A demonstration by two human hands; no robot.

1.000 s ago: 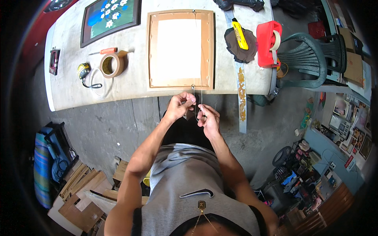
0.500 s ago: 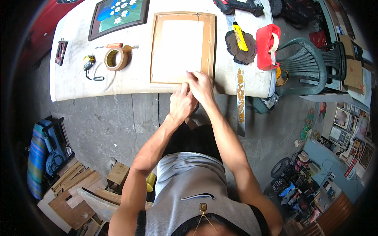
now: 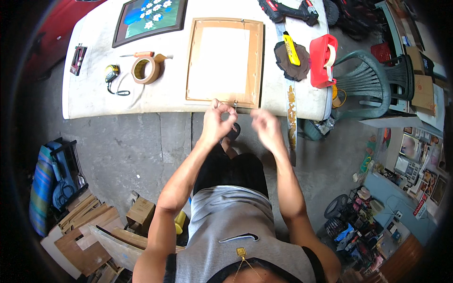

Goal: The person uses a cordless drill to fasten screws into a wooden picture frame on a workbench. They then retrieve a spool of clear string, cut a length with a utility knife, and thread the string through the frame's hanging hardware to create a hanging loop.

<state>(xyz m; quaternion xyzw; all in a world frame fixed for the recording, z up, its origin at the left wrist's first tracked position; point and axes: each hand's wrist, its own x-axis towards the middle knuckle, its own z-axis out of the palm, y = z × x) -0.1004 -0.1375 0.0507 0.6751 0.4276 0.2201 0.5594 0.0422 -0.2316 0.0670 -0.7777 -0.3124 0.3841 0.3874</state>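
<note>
A picture frame with a light wooden rim lies on the table, a white sheet filling its middle. Small metal hangers show at its far edge and its near edge. My left hand is at the near edge, left of the near hanger, thumb and forefinger pinched together; whatever is between them is too small to make out. To the right, just off the frame's near corner, my right hand is raised, its fingers blurred by motion.
Left on the table are a brown tape roll, screwdriver, tape measure and framed flower picture. Right are a yellow cutter on dark cloth, red tape dispenser, power drill and a long metal ruler overhanging the edge.
My hands, together over the frame's near edge before, have come apart. The right has swung out to the right and toward me, uncovering the near hanger.
</note>
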